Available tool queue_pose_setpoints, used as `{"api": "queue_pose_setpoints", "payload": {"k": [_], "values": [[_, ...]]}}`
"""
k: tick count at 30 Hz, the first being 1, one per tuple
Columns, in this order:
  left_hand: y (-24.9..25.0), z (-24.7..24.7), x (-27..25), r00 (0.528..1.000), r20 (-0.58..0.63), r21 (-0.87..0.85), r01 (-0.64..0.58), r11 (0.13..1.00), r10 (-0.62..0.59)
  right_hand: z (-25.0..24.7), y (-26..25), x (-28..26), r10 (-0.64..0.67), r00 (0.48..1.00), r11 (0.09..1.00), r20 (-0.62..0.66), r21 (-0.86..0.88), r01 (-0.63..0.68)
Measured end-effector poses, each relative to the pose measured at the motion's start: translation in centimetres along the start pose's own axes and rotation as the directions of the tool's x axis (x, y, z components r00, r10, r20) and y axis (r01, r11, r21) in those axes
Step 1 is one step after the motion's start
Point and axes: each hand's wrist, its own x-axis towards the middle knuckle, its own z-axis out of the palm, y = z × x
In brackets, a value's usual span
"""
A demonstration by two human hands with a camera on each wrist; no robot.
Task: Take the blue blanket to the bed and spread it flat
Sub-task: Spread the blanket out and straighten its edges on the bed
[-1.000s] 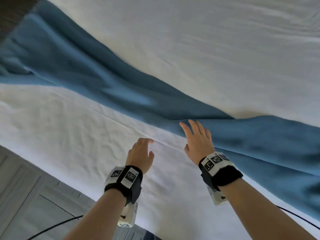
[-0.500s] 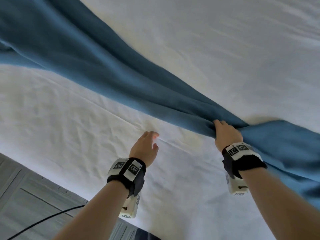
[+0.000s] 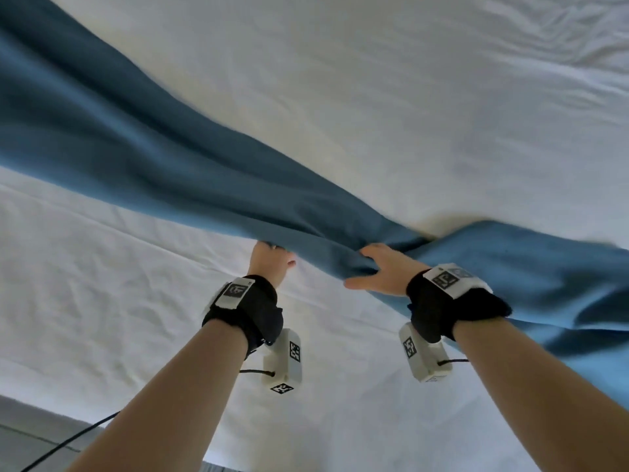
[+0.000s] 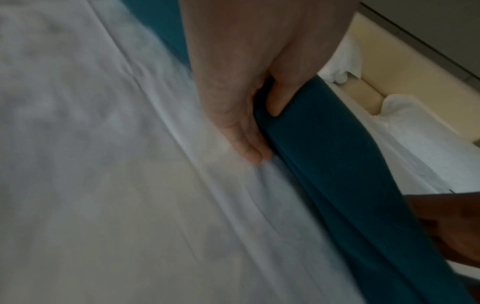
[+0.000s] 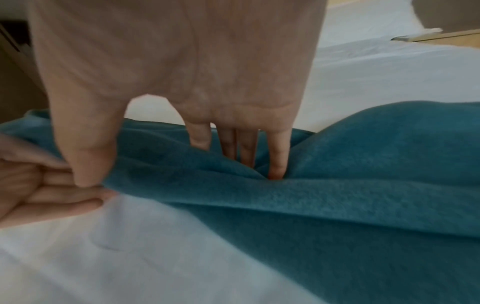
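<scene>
The blue blanket lies bunched in a long diagonal band across the white bed, from the far left to the near right. My left hand pinches its near edge; in the left wrist view the thumb sits on top of the blanket and the fingers underneath. A little to the right, my right hand grips a gathered fold. In the right wrist view its fingers dig into the blanket and the thumb hooks the edge.
Grey floor with a black cable shows past the bed's near edge at lower left. A cream padded headboard and white pillows lie beyond the blanket. White sheet stretches in front of both hands.
My right hand went from flat over the blanket to gripping it, then drew it leftward. My left hand reached forward from the bare sheet and took hold of the blanket's edge.
</scene>
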Motion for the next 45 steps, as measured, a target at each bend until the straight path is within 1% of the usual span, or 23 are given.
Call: {"api": "queue_pose_setpoints", "payload": {"k": [2, 5, 6, 9, 11, 16, 18, 20, 22, 23, 24, 26, 27, 28, 29, 30, 32, 34, 36, 38, 40, 42, 45], "values": [[-0.1, 0.7, 0.0, 1.0, 0.009, -0.187, 0.024, 0.982, -0.023, -0.8, 0.1, 0.8, -0.01, 0.99, 0.999, -0.139, 0.037, 0.016], [-0.4, 1.8, 0.1, 0.998, -0.056, -0.262, 0.02, 0.965, -0.036, -2.2, 1.0, 2.0, 0.066, 0.933, 0.998, -0.354, 0.041, -0.055], [-0.3, 2.2, 0.2, 0.997, -0.064, -0.282, 0.015, 0.959, -0.034, -2.4, 1.3, 2.4, 0.106, 0.921, 0.994, -0.374, 0.048, -0.095], [0.1, 3.2, 0.5, 0.996, -0.09, -0.341, -0.01, 0.94, -0.022, -2.4, 1.9, 3.1, 0.184, 0.926, 0.983, -0.331, 0.042, -0.18], [0.3, 3.3, 0.8, 0.991, -0.126, -0.371, -0.011, 0.929, -0.039, -2.2, 2.2, 3.2, 0.177, 0.927, 0.984, -0.331, 0.037, -0.174], [-0.2, 2.8, 0.8, 0.981, -0.143, -0.334, 0.075, 0.94, -0.129, -2.7, 3.4, 3.2, 0.137, 0.909, 0.988, -0.394, 0.123, -0.096], [-0.6, 2.5, 0.6, 0.977, -0.176, -0.266, 0.073, 0.961, -0.123, -3.3, 3.9, 3.4, 0.13, 0.891, 0.988, -0.435, 0.135, -0.079], [-1.1, 2.1, -0.1, 0.979, -0.178, -0.159, 0.068, 0.985, -0.096, -4.2, 4.1, 3.5, 0.138, 0.89, 0.979, -0.434, 0.195, -0.057], [-2.0, 1.3, -1.0, 0.982, -0.179, 0.005, 0.053, 0.999, -0.051, -5.6, 4.2, 3.6, 0.136, 0.881, 0.974, -0.453, 0.223, -0.036], [-2.5, 0.8, -1.6, 0.981, -0.191, 0.102, 0.045, 0.994, -0.025, -6.4, 4.3, 3.8, 0.132, 0.862, 0.975, -0.489, 0.22, -0.025], [-3.2, 0.2, -2.2, 0.979, -0.204, 0.201, 0.032, 0.979, 0.009, -7.3, 4.4, 3.9, 0.129, 0.827, 0.978, -0.547, 0.207, -0.016], [-4.6, -0.9, -3.4, 0.975, -0.212, 0.372, 0.024, 0.928, 0.06, -9.1, 4.7, 4.2, 0.129, 0.711, 0.986, -0.691, 0.168, -0.016], [-5.2, -1.3, -3.9, 0.973, -0.219, 0.421, 0.027, 0.907, 0.073, -9.7, 4.7, 4.2, 0.128, 0.658, 0.987, -0.742, 0.162, -0.01], [-5.7, -1.6, -4.3, 0.968, -0.235, 0.443, 0.027, 0.896, 0.088, -10.0, 4.6, 4.3, 0.126, 0.63, 0.985, -0.767, 0.171, 0.011], [-6.1, -1.9, -4.5, 0.96, -0.257, 0.448, 0.02, 0.894, 0.107, -9.9, 4.5, 4.3, 0.124, 0.629, 0.981, -0.767, 0.189, 0.038], [-6.4, -2.1, -4.6, 0.952, -0.281, 0.44, 0.012, 0.898, 0.125, -9.4, 4.2, 4.3, 0.124, 0.652, 0.976, -0.748, 0.209, 0.054], [-6.7, -2.5, -4.9, 0.937, -0.325, 0.383, 0.008, 0.924, 0.127, -7.7, 3.2, 3.8, 0.12, 0.73, 0.973, -0.672, 0.225, 0.047], [-6.8, -3.0, -5.1, 0.929, -0.356, 0.298, 0.007, 0.954, 0.105, -4.9, 1.6, 2.9, 0.053, 0.788, 0.989, -0.613, 0.14, 0.042], [-6.8, -3.4, -5.1, 0.917, -0.386, 0.255, 0.004, 0.967, 0.098, -1.6, -0.5, 1.6, -0.12, 0.826, 0.991, -0.551, -0.017, 0.133], [-6.8, -4.1, -4.8, 0.889, -0.441, 0.262, -0.005, 0.965, 0.124, 1.9, -2.5, 0.1, -0.345, 0.823, 0.938, -0.45, -0.149, 0.312], [-6.4, -5.3, -4.2, 0.868, -0.478, 0.205, -0.034, 0.978, 0.131, 5.2, -4.0, -0.9, -0.465, 0.812, 0.883, -0.354, -0.256, 0.394], [-5.8, -6.5, -3.3, 0.874, -0.466, 0.173, -0.068, 0.983, 0.142, 8.0, -4.9, -1.3, -0.475, 0.836, 0.847, -0.275, -0.401, 0.349], [-4.8, -8.0, -1.4, 0.886, -0.422, 0.262, -0.086, 0.961, 0.194, 10.7, -5.0, -1.1, -0.385, 0.911, 0.811, -0.148, -0.526, 0.257]]}}
